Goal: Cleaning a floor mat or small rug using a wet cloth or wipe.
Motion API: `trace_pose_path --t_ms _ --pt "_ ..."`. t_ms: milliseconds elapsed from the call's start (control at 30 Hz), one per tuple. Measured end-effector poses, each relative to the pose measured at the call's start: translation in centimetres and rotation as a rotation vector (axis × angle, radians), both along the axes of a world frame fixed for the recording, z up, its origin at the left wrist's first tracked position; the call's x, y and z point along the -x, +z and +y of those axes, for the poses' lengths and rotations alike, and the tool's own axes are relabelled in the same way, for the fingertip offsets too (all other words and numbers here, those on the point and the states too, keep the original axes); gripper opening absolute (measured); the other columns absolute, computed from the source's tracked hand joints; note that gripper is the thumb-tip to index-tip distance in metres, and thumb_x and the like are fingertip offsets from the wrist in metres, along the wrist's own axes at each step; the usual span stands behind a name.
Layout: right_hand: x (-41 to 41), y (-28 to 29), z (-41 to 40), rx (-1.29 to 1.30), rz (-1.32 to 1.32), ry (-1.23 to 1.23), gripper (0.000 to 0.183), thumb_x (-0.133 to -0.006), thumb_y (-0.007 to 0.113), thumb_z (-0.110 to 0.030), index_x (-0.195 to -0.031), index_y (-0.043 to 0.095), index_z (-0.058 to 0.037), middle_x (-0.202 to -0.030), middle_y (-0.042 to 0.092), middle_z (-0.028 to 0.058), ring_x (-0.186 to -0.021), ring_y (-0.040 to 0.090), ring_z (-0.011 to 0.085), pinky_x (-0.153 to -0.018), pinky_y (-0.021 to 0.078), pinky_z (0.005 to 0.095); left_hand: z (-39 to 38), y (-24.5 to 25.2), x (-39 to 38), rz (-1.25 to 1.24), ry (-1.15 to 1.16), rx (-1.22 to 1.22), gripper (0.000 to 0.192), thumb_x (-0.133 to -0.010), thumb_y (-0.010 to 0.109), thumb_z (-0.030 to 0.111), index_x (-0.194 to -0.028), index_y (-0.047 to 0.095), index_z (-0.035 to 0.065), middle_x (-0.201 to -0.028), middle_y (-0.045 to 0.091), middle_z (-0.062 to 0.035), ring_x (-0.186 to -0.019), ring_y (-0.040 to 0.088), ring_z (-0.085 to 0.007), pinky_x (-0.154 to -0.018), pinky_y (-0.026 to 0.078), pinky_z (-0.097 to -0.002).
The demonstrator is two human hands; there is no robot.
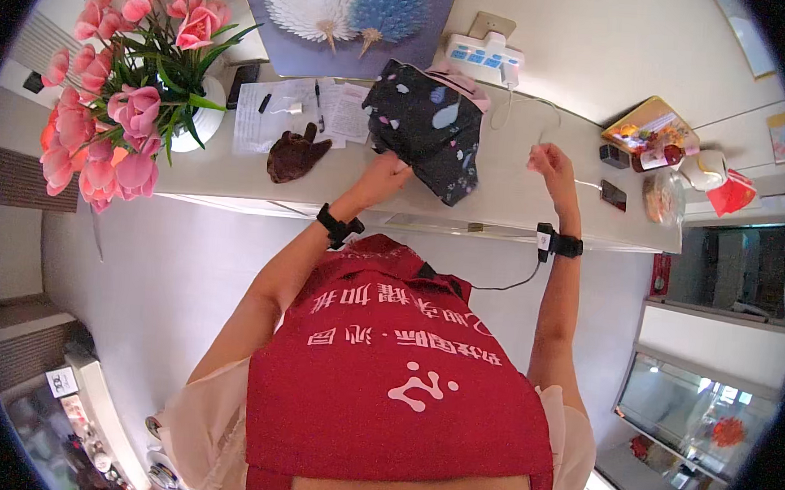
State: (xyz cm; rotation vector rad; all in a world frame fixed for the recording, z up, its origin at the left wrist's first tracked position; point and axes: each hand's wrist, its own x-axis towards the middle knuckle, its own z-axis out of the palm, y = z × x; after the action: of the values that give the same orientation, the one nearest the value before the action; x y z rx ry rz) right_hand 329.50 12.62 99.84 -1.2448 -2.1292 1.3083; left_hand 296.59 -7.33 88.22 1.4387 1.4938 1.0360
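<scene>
A black fabric item (427, 126) printed with leaves and small flowers lies bunched on the white tabletop (504, 184); pink cloth (463, 84) shows behind it. At its lower left edge, my left hand (380, 178) has its fingers closed on the black fabric. My right hand (554, 169) is raised to the right, apart from the fabric, thumb and fingertips drawn together. A thin white cable (554, 108) runs to these fingertips from above and comes out past the wrist. Whether the fingers pinch the cable or it passes behind them cannot be told.
Left of the fabric are a dark brown plush item (297, 153), papers (255, 125), a pen (319, 104) and a vase (201, 122) of pink flowers. A power strip (485, 52) is on the wall. At right lie a phone (613, 195), a black box (613, 156) and a bottle (657, 157).
</scene>
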Motion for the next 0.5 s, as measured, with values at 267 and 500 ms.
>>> trace_pose_path --t_ms 267,500 --pt "5.8 0.3 -5.5 0.443 0.219 0.241 0.035 -0.106 0.049 -0.019 -0.133 0.048 0.0031 -0.117 0.064 0.0159 -0.102 0.067 0.0238 -0.09 0.0562 0.0344 1.2 0.4 -5.6 0.359 0.139 -0.256 0.028 -0.09 0.06 0.022 -0.076 0.061 -0.0033 -0.081 0.059 -0.0248 -0.082 0.059 -0.042 -0.073 0.048 -0.0491" --pt "6.4 -6.3 -7.9 0.849 0.93 -0.218 0.048 -0.099 0.053 -0.034 -0.141 0.049 -0.0091 -0.131 0.062 0.0093 -0.125 0.056 0.0271 -0.11 0.0428 0.0487 1.1 1.5 -7.2 0.633 -0.005 -0.372 0.032 -0.093 0.058 0.017 -0.119 0.057 -0.0019 -0.099 0.062 -0.0265 -0.091 0.063 -0.0432 -0.084 0.051 -0.0523"
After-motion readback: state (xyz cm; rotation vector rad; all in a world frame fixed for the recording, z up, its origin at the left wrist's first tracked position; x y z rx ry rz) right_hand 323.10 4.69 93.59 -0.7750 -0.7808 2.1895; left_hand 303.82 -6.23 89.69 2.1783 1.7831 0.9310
